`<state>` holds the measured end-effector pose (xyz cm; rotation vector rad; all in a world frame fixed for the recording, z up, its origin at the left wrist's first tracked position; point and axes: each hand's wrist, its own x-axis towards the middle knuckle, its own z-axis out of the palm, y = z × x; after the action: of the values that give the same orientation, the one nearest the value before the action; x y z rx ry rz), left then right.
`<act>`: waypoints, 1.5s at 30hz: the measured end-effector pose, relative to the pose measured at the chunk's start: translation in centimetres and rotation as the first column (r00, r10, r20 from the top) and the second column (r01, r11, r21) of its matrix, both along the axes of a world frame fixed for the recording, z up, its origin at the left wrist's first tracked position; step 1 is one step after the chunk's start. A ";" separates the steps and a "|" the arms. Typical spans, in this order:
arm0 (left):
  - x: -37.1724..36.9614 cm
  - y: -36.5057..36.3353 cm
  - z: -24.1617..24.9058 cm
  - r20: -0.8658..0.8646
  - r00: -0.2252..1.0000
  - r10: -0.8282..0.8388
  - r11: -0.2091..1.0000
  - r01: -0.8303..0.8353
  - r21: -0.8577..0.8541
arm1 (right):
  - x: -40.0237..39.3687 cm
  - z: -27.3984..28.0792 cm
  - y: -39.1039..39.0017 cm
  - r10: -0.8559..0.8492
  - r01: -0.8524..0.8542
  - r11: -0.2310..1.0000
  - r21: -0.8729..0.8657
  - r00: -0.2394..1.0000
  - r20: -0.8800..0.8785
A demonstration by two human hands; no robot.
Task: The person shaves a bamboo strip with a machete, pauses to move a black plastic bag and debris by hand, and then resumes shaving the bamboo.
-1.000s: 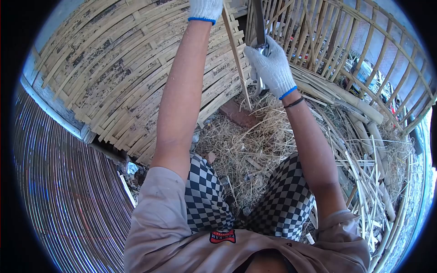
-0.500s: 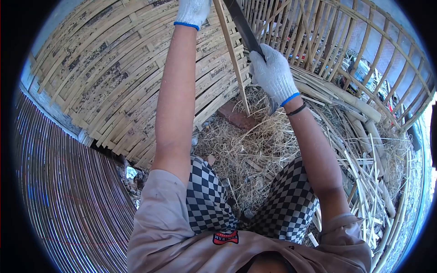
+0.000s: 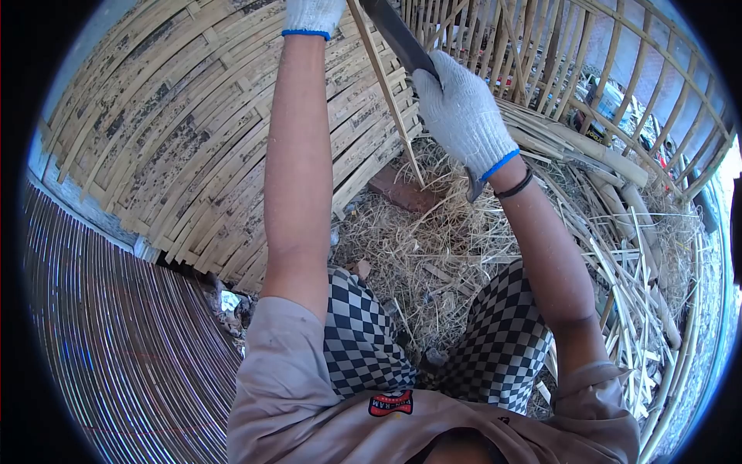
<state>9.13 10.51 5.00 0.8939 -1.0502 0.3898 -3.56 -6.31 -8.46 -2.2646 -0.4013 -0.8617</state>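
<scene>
My right hand (image 3: 462, 112), in a white knit glove with a blue cuff, is closed around the handle of a dark-bladed knife (image 3: 396, 35); the blade slants up and left to the top edge, and the handle's end pokes out below my wrist. The blade lies against a thin bamboo strip (image 3: 386, 97) that stands upright from the straw to the top of the view. My left hand (image 3: 311, 14), gloved the same way, is raised at the top edge next to that strip; its fingers are cut off by the frame.
A woven bamboo panel (image 3: 193, 131) leans on the left, an open bamboo lattice (image 3: 587, 62) on the right. Straw, shavings and a brick (image 3: 402, 189) cover the ground ahead; split bamboo strips (image 3: 634, 271) pile on the right. Ribbed sheeting (image 3: 116, 340) lies lower left.
My right hand has tilted the knife so the blade slants up-left and has shifted slightly down along the strip. My left hand has moved higher, further out of view.
</scene>
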 end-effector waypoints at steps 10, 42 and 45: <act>-1.3 -2.0 0.3 0.055 0.988 0.147 0.988 -0.144 -0.055 | -0.9 1.1 0.1 -0.058 0.060 0.995 -0.076 0.998 0.027; -4.2 -4.6 0.9 0.161 0.968 0.195 0.969 -0.165 -0.182 | -3.6 2.0 1.3 -0.166 0.182 0.977 -0.114 0.977 0.132; -2.3 -3.6 1.2 0.133 0.953 0.274 0.948 -0.244 -0.202 | -2.9 -0.1 1.1 -0.157 0.175 0.967 -0.185 0.981 0.111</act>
<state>6.87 6.89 6.22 0.8473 -1.0249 0.7784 -6.42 -5.22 -8.54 -2.4700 -0.3547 -1.0603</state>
